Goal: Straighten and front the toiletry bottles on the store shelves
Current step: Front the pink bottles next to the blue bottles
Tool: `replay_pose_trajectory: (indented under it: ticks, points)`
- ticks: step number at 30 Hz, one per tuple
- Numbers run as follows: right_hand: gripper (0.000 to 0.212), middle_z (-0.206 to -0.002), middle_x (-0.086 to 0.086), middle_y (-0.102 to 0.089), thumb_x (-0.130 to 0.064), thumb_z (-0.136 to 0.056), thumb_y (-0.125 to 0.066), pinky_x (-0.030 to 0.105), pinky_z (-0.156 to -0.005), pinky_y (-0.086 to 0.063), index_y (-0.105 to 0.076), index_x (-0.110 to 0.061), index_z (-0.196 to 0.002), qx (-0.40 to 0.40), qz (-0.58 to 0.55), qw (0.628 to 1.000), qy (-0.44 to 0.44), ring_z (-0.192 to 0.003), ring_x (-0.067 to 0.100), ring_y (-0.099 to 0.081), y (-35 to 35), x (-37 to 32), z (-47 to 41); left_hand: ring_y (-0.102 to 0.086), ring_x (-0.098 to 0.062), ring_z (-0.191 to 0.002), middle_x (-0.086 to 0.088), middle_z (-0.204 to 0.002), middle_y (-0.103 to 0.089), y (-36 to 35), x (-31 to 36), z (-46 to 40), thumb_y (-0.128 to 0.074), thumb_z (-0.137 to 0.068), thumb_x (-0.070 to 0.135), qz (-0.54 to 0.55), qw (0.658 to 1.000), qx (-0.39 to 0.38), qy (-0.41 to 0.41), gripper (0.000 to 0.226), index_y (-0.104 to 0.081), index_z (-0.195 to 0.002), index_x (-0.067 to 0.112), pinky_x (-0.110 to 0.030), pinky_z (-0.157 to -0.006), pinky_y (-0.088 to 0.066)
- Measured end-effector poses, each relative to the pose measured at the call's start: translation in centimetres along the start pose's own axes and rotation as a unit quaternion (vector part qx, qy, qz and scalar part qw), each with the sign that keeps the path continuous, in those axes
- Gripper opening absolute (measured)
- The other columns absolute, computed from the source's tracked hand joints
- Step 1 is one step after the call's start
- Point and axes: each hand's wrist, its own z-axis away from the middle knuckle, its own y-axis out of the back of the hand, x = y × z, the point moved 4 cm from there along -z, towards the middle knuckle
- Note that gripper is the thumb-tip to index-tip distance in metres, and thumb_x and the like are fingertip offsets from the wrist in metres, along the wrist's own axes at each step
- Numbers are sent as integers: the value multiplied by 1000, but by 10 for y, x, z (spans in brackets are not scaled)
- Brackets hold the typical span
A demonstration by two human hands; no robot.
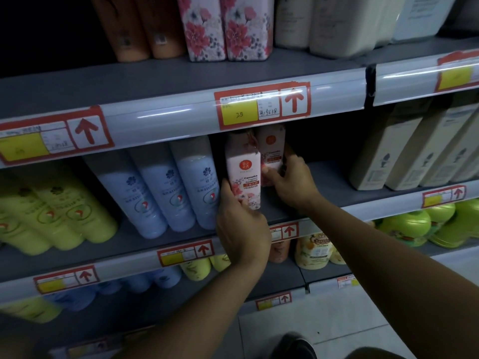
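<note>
1. Forearms reach up from the lower frame edge to the middle shelf [326, 174].
2. Left hand [241, 224] grips the front camellia conditioner bottle [242, 174] low on its body, fingers wrapped round the left edge; the bottle leans slightly, its label facing out.
3. Right hand [293, 182] curls round the rear camellia bottle [272, 154], just behind and touching the first.
4. Step, as judged: fronting this pair. Next: draw the rear bottle forward beside the front one, set both upright.
5. Bottles: flat-sided, smooth glossy plastic, floral print. Neighbouring pale blue bottles [168, 187] are rounded cylinders.
</note>
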Motion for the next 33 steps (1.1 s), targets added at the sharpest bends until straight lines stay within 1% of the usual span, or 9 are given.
replay_pose_trajectory:
  ticks: [3, 8, 10, 15, 19, 21, 25, 30, 33]
  points:
    - [36, -119, 2, -74, -32, -94, -74, 40, -92, -59, -65, -15, -123, -2, -12, 1000, -6, -107, 20, -70, -1, -3, 1, -62, -23, -126, -2, -139, -65, 4, -2, 5, -58, -95, 4, 3, 1000, -4, -21, 61, -46, -152, 21, -44, -100, -56]
    - [34, -120, 1, -74, -35, -96, -70, 47, -94, -58, -62, -19, -125, -9, -8, 1000, -21, -109, 23, -71, -2, -5, 8, -66, -15, -122, 3, -133, -68, 12, -6, 5, -56, -96, 6, 37, 999, -7, -31, 55, -50, -147, 25, -40, -100, -57]
    - [36, -123, 3, -73, -35, -97, -69, 48, -95, -58, -59, -18, -127, -18, 8, 999, -27, -111, 25, -69, 0, -9, 12, -66, -13, -122, 3, -133, -69, 20, -5, 9, -58, -95, 2, 61, 998, -6, -33, 55, -54, -145, 23, -32, -102, -55]
    - [36, -122, 7, -73, -36, -94, -68, 51, -91, -58, -58, -17, -124, 10, 70, 997, -33, -111, 31, -69, 15, -18, 26, -66, -12, -118, 3, -129, -70, 53, 8, 13, -66, -91, -1, 95, 993, 7, -64, 48, -62, -133, 20, -8, -87, -46]
    - [31, -117, 2, -75, -30, -93, -70, 47, -91, -59, -66, -18, -120, 33, 95, 995, -8, -107, 26, -71, 39, -37, 43, -68, -15, -110, 2, -120, -72, 84, 19, 5, -68, -88, -2, 108, 990, 19, -86, 43, -67, -125, 19, -26, -89, -57]
    - [30, -115, 2, -75, -30, -93, -71, 47, -90, -59, -68, -18, -120, 43, 99, 994, -1, -104, 23, -71, 51, -49, 51, -68, -15, -109, 3, -120, -72, 100, 26, 4, -68, -88, 0, 101, 990, 22, -97, 41, -67, -124, 20, -25, -87, -55]
    - [28, -108, 1, -75, -31, -93, -71, 42, -89, -59, -69, -16, -116, 67, 116, 991, 23, -100, 20, -71, 73, -80, 67, -62, -7, -100, 5, -116, -71, 133, 44, 3, -66, -89, 2, 99, 988, 39, -109, 37, -68, -122, 19, -7, -75, -40]
    - [13, -96, -6, -74, -32, -96, -67, 31, -77, -56, -73, -21, -100, 80, 149, 983, 72, -87, 13, -68, 99, -129, 87, -66, -13, -91, 3, -108, -72, 175, 71, 2, -66, -86, 2, 134, 978, 62, -151, 33, -70, -115, 17, -26, -76, -50]
    - [12, -83, -9, -69, -34, -97, -66, 29, -67, -51, -68, -26, -88, 87, 167, 978, 87, -77, 9, -65, 112, -156, 101, -65, -10, -89, 6, -111, -70, 197, 87, 4, -67, -89, 5, 147, 976, 48, -155, 31, -68, -116, 19, -24, -76, -47]
